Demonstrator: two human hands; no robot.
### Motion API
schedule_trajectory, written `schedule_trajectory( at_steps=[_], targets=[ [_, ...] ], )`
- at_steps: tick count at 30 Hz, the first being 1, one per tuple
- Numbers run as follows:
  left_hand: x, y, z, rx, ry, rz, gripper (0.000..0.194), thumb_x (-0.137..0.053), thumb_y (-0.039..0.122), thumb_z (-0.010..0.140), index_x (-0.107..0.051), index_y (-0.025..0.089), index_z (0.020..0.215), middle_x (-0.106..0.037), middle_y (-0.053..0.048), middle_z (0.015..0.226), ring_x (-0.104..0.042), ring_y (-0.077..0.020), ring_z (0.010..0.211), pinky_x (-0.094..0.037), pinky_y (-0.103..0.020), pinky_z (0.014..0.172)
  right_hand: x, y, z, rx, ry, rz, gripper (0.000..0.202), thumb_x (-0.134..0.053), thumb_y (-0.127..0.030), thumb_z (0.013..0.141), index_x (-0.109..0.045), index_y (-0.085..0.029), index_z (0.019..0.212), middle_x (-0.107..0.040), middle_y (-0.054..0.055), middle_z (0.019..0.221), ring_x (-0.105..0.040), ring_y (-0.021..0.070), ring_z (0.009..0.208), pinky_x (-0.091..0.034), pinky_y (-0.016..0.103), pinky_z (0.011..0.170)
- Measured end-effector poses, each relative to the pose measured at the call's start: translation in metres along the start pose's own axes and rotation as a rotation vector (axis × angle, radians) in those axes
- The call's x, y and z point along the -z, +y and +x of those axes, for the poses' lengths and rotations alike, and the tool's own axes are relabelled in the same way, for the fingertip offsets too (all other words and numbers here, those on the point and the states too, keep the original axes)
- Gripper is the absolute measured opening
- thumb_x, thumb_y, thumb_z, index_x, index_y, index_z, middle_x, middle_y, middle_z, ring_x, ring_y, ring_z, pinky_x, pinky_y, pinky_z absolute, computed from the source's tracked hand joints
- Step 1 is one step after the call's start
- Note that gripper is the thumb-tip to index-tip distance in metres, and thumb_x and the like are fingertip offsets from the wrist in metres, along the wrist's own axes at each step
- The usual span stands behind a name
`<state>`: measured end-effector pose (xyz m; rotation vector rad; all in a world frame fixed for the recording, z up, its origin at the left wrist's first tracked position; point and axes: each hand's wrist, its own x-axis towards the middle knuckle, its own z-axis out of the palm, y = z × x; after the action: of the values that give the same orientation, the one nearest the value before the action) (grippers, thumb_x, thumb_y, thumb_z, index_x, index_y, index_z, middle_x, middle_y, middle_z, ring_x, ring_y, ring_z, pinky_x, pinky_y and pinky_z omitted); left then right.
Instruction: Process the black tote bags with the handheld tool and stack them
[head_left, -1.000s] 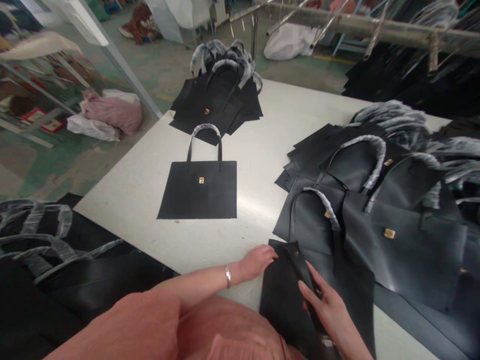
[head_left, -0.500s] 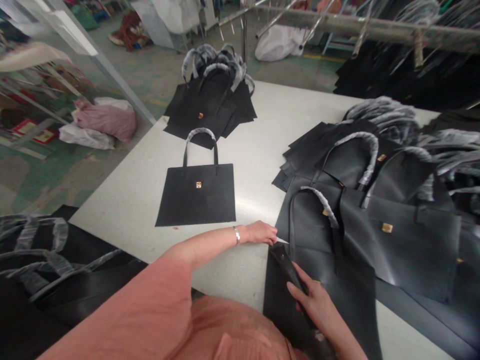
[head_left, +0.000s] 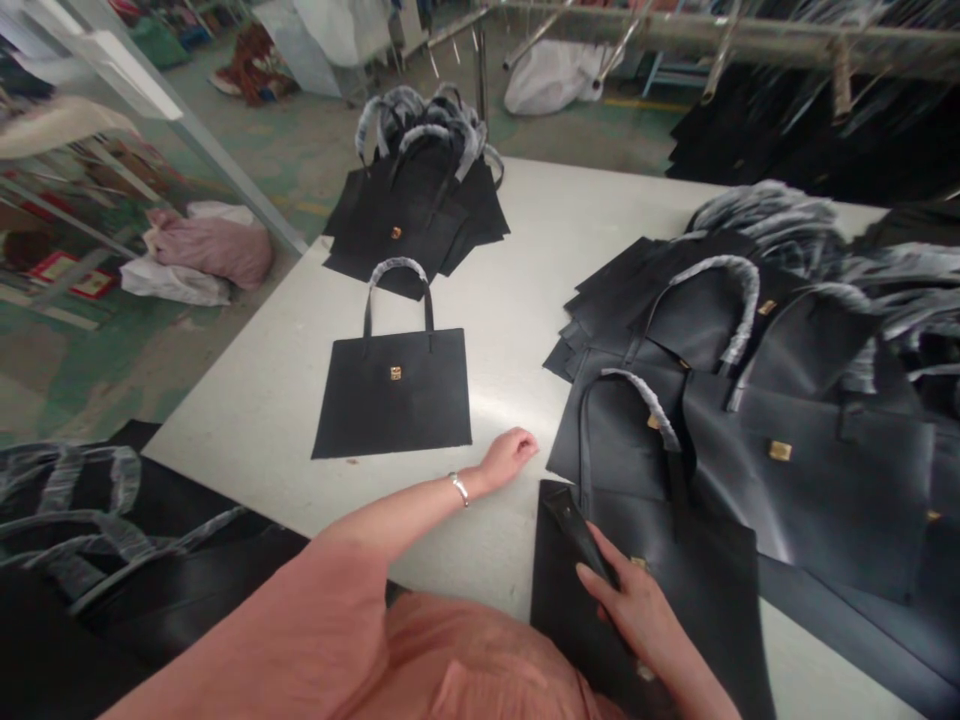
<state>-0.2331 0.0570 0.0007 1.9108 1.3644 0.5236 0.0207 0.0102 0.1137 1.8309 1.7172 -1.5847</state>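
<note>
Right hand lies flat, fingers spread, on the nearest black bag at the table's near edge; left hand hovers loosely open beside it, empty; 1 bag lies apart, seemingly done; the right-hand heap seemingly remains

A bag-making workshop was indicated: stacks of identical black handbags were spread over a large white surface, with material sacks left on the floor.
</note>
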Motion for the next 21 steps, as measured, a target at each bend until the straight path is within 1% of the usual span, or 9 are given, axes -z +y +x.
schedule_trajectory(
  at_steps=[2, 4, 6, 8, 10, 12, 17, 19, 21],
  targets=[
    [-0.016, 0.009, -0.026, -0.049, 0.008, -0.017, 0.027, -0.044, 0.027, 0.101, -0.068, 0.014, 0.099, -0.067, -0.008, 0.094, -0.063, -0.0165, 0.085, -0.048, -0.027, 0.078, 0.001, -0.001, 0.001, 0.011, -0.009, 0.005, 0.070, -0.051, -0.046, 0.086, -0.042, -0.021, 0.150, -0.057, -0.006, 0.053, -0.065, 0.0210, 0.056, -0.047, 0.031, 0.065],
    [-0.037, 0.017, -0.051, -0.196, -0.035, -0.030, 0.019, -0.057, 0.030, 0.096, -0.069, 0.016, 0.100, -0.069, -0.008, 0.101, -0.064, -0.0179, 0.095, -0.049, -0.028, 0.087, 0.001, -0.005, 0.004, 0.029, -0.025, 0.003, 0.071, -0.050, -0.046, 0.085, -0.042, -0.018, 0.150, -0.056, -0.006, 0.052, -0.064, 0.0216, 0.054, -0.047, 0.032, 0.064],
    [-0.056, 0.024, -0.067, -0.333, -0.065, -0.026, 0.018, -0.056, 0.026, 0.096, -0.068, 0.015, 0.104, -0.069, -0.010, 0.112, -0.062, -0.0197, 0.108, -0.047, -0.031, 0.099, 0.000, -0.014, 0.009, 0.054, -0.036, -0.014, 0.070, -0.048, -0.046, 0.086, -0.043, -0.017, 0.149, -0.056, -0.005, 0.051, -0.064, 0.0227, 0.054, -0.047, 0.033, 0.065],
    [-0.069, 0.027, -0.073, -0.394, -0.067, 0.006, 0.019, -0.050, 0.020, 0.098, -0.067, 0.013, 0.103, -0.067, -0.012, 0.118, -0.058, -0.0207, 0.117, -0.043, -0.034, 0.106, -0.001, -0.026, 0.014, 0.083, -0.026, -0.053, 0.070, -0.047, -0.046, 0.086, -0.044, -0.015, 0.149, -0.058, -0.004, 0.050, -0.066, 0.0244, 0.058, -0.048, 0.034, 0.067],
    [-0.073, 0.029, -0.072, -0.401, -0.068, 0.057, 0.022, -0.046, 0.018, 0.099, -0.067, 0.014, 0.098, -0.068, -0.011, 0.116, -0.056, -0.0195, 0.118, -0.043, -0.033, 0.106, -0.002, -0.038, 0.018, 0.099, -0.005, -0.110, 0.070, -0.046, -0.047, 0.087, -0.044, -0.015, 0.149, -0.060, -0.002, 0.052, -0.067, 0.0261, 0.063, -0.047, 0.035, 0.070],
    [-0.072, 0.030, -0.069, -0.410, -0.071, 0.105, 0.021, -0.046, 0.019, 0.100, -0.067, 0.016, 0.096, -0.069, -0.009, 0.113, -0.057, -0.0181, 0.117, -0.044, -0.032, 0.105, -0.002, -0.044, 0.019, 0.109, -0.005, -0.150, 0.069, -0.046, -0.048, 0.087, -0.044, -0.016, 0.149, -0.063, 0.000, 0.055, -0.067, 0.0267, 0.064, -0.048, 0.036, 0.070],
    [-0.072, 0.029, -0.069, -0.454, -0.077, 0.175, 0.021, -0.043, 0.018, 0.101, -0.064, 0.016, 0.105, -0.067, -0.008, 0.118, -0.057, -0.0159, 0.118, -0.042, -0.030, 0.106, -0.003, -0.031, 0.010, 0.094, -0.061, -0.123, 0.071, -0.045, -0.047, 0.086, -0.043, -0.014, 0.149, -0.063, 0.000, 0.055, -0.066, 0.0261, 0.057, -0.049, 0.035, 0.065],
    [-0.076, 0.027, -0.071, -0.461, -0.076, 0.219, 0.022, -0.042, 0.017, 0.101, -0.065, 0.015, 0.103, -0.068, -0.009, 0.116, -0.058, -0.0157, 0.116, -0.042, -0.029, 0.107, -0.005, -0.029, 0.013, 0.084, -0.055, -0.102, 0.071, -0.044, -0.047, 0.086, -0.044, -0.014, 0.149, -0.064, 0.000, 0.056, -0.066, 0.0258, 0.056, -0.050, 0.036, 0.065],
    [-0.079, 0.025, -0.073, -0.454, -0.076, 0.244, 0.021, -0.045, 0.016, 0.100, -0.065, 0.014, 0.100, -0.069, -0.009, 0.113, -0.059, -0.0161, 0.113, -0.042, -0.029, 0.106, -0.007, -0.035, 0.020, 0.112, -0.014, -0.101, 0.071, -0.045, -0.049, 0.085, -0.047, -0.013, 0.147, -0.066, 0.002, 0.060, -0.066, 0.0257, 0.057, -0.050, 0.037, 0.069]
  ],
)
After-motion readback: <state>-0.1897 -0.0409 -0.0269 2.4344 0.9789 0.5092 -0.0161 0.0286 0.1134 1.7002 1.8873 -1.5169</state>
